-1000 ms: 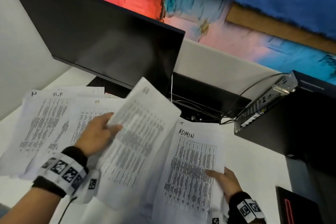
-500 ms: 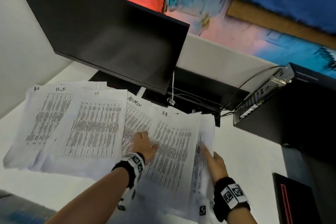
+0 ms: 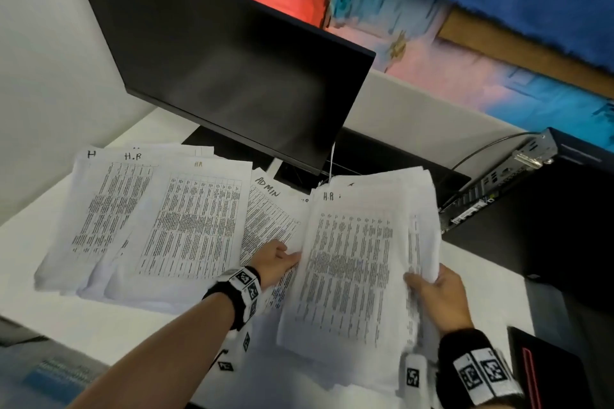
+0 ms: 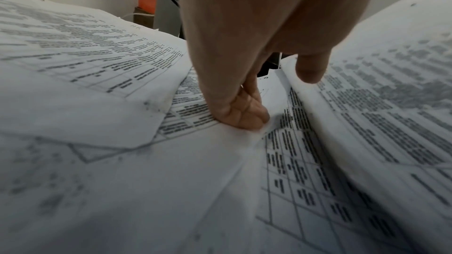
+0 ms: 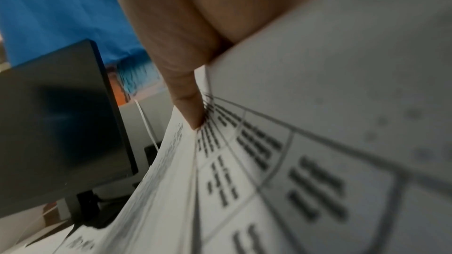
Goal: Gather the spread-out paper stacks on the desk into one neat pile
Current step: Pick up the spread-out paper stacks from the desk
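Observation:
Printed paper stacks lie fanned over the white desk [image 3: 481, 269]. Two stacks marked H.R [image 3: 99, 209] and HR [image 3: 192, 222] rest at the left, and an ADMIN sheet [image 3: 269, 209] shows in the middle. On the right, a thick stack [image 3: 352, 276] is raised and tilted between both hands. My left hand [image 3: 275, 259] holds its left edge, thumb against the stack [image 4: 379, 103] and fingers [image 4: 244, 115] curled on the sheet beneath. My right hand [image 3: 432, 289] grips the right edge with the thumb [image 5: 186, 94] on top. Its other fingers are hidden under the paper [image 5: 293, 161].
A black monitor [image 3: 232, 70] stands just behind the papers, with its base and cables [image 3: 365, 169] under it. A black computer box [image 3: 531, 202] sits at the right. A dark flat item with a red stripe [image 3: 545, 372] lies at the desk's near right corner.
A second ago my left hand held a sheet up, then laid it on the right stack. Both hands went from resting flat on that stack to gripping its side edges and raising it.

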Tool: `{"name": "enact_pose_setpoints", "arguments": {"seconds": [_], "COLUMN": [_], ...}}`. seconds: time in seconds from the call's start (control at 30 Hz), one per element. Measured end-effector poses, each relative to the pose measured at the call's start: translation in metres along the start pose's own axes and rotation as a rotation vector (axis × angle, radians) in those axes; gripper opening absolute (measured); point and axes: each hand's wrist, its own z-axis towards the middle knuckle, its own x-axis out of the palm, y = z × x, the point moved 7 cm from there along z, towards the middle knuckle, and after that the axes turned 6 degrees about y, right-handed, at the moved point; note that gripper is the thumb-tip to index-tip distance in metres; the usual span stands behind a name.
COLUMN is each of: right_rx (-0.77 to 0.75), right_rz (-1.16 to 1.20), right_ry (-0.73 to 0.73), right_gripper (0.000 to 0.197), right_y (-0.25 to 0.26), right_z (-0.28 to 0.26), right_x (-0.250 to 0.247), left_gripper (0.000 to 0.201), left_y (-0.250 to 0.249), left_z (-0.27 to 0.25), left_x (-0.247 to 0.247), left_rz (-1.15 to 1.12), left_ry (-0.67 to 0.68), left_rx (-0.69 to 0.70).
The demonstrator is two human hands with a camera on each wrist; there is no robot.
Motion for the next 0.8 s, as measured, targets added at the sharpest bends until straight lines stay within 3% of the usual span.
{"name": "enact_pose_setpoints", "arguments": {"seconds": [0.1, 0.23, 0.3, 0.53, 0.7, 0.8], "right_rx": [-0.083, -0.175, -0.220, -0.483, -0.666, -0.666], "right_rz": [-0.027, 0.066, 0.116, 0.189, 0.258, 0.340], "right_ry": [-0.026, -0.018, -0.034, -0.091, -0.117, -0.059], "right_gripper": [0.025, 0.023, 0.027, 0.022, 0.029, 0.036], "right_y": [0.032, 0.080, 0.097, 0.163, 0.196, 0.201], "right_z": [-0.015, -0.048, -0.059, -0.086, -0.101, -0.090], "right_x": [-0.024, -0.058, -0.074, -0.091, -0.092, -0.070], "left_gripper": [0.071, 0.125, 0.138, 0.110, 0.094, 0.079], "left_y": [-0.003, -0.027, -0.054, -0.181, -0.237, -0.248], "left_z": [-0.001, -0.017, -0.028, -0.080, -0.103, -0.109], "left_x": [0.000, 0.003, 0.006, 0.006, -0.029, -0.049], "left_rz": [0.018, 0.051, 0.026, -0.248, -0.368, -0.424], "left_ry": [0.016, 0.097, 0.141, 0.243, 0.108, 0.048], "left_rx": [-0.016, -0.022, 0.051, 0.508, 0.706, 0.756]}}
